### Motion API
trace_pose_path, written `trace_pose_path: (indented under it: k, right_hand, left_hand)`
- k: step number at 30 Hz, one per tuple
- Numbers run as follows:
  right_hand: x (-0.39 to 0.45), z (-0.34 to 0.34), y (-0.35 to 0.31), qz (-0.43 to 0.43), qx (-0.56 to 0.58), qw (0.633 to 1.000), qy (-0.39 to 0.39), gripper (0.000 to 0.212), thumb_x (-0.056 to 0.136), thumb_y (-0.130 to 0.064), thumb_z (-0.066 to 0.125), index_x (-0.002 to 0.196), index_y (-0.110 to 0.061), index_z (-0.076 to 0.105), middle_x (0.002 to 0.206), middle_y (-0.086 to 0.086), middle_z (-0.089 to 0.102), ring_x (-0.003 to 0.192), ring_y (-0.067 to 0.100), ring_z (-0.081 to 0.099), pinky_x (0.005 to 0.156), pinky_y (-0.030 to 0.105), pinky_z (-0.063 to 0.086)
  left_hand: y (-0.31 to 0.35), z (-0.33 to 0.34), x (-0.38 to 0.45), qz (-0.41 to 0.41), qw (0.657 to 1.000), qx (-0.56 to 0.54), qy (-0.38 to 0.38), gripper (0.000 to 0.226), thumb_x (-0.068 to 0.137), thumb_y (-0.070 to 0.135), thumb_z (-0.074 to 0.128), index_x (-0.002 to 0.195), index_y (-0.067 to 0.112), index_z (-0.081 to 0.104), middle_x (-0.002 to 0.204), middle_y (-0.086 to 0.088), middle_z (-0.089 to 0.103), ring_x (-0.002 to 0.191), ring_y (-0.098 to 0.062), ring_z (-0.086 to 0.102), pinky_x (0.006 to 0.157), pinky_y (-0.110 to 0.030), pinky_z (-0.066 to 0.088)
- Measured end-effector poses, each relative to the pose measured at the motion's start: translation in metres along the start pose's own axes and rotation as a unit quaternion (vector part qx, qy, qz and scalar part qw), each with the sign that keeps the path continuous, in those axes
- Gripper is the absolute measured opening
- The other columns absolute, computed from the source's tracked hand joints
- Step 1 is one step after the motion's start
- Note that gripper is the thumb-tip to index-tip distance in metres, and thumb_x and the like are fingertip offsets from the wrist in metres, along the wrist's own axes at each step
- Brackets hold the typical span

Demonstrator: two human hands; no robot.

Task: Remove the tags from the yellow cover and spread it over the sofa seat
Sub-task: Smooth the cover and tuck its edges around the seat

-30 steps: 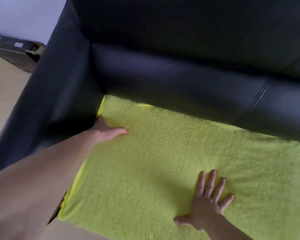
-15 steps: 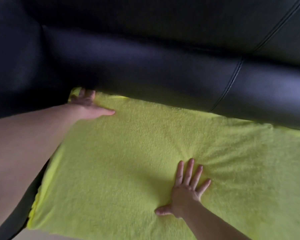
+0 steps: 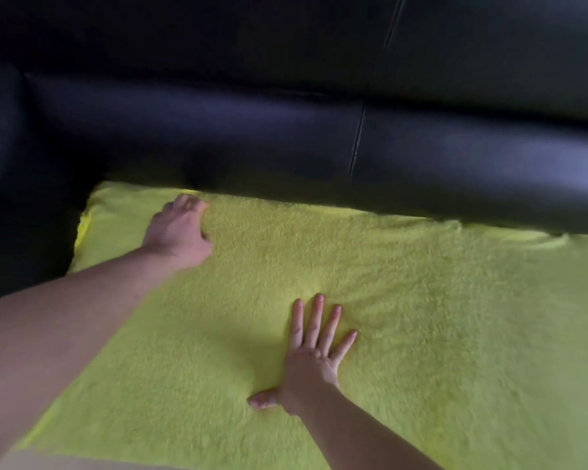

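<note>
Right hand (image 3: 311,364) lies flat w/ fingers spread, holding nothing, on the yellow cover (image 3: 438,334) mid-seat. Left hand (image 3: 179,232) curls near the cover's back-left corner; can't tell if it grips. Cover's back edge touches the black sofa (image 3: 286,130) backrest, w/ lots of free yellow to the right.

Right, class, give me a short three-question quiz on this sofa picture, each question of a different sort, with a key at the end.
1. True or false: the right hand lies flat, fingers spread, on the yellow cover.
2. Multiple choice: where is the left hand? A) on the backrest; B) on the cover near its far left corner, by the backrest; C) off the sofa, on the floor.
3. Fill in: the cover's far edge meets the black ______ of the sofa.

Key
1. True.
2. B.
3. Backrest.
</note>
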State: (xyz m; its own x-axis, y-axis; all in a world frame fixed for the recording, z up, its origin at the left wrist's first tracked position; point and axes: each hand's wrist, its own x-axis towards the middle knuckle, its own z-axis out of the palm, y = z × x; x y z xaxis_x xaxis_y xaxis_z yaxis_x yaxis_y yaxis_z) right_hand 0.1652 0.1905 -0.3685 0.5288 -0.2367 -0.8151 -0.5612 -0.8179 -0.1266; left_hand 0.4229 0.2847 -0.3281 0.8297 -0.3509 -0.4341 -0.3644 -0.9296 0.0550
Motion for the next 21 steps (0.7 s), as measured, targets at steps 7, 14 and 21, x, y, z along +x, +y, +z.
trace_pose_path:
  k: [7, 14, 21]
  right_hand:
    - [-0.047, -0.010, 0.052, -0.119, 0.112, 0.977, 0.136, 0.114, 0.077, -0.097, 0.024, 0.151, -0.033, -0.034, 0.157, -0.002, -0.045, 0.145, 0.024, -0.040, 0.122, 0.057, -0.012]
    - [-0.041, -0.060, 0.212, -0.072, 0.110, 0.966, 0.222, 0.093, 0.093, -0.078, 0.028, 0.156, -0.034, -0.024, 0.163, -0.005, -0.032, 0.151, 0.020, -0.028, 0.126, 0.051, -0.001]
    - [0.026, -0.144, 0.333, 0.014, 0.108, 0.971, 0.211, 0.088, 0.095, -0.071, 0.034, 0.162, -0.025, 0.000, 0.170, -0.001, -0.005, 0.156, 0.025, -0.004, 0.125, 0.056, 0.009]
  left_hand:
    - [0.154, 0.019, -0.040, 0.153, 0.983, -0.069, -0.077, 0.069, 0.095, 0.032, 0.064, 0.156, 0.023, 0.034, 0.164, 0.002, 0.027, 0.148, -0.023, 0.031, 0.123, -0.041, 0.028]
    - [0.272, 0.038, -0.041, 0.184, 0.974, -0.036, -0.127, 0.074, 0.095, 0.045, 0.059, 0.159, 0.025, 0.027, 0.168, 0.003, 0.017, 0.153, -0.024, 0.022, 0.122, -0.047, 0.030]
    - [0.346, 0.061, -0.015, 0.149, 0.975, 0.053, -0.155, 0.101, 0.085, 0.067, 0.063, 0.162, 0.030, 0.011, 0.169, -0.006, 0.014, 0.153, -0.036, 0.019, 0.122, -0.050, 0.027]
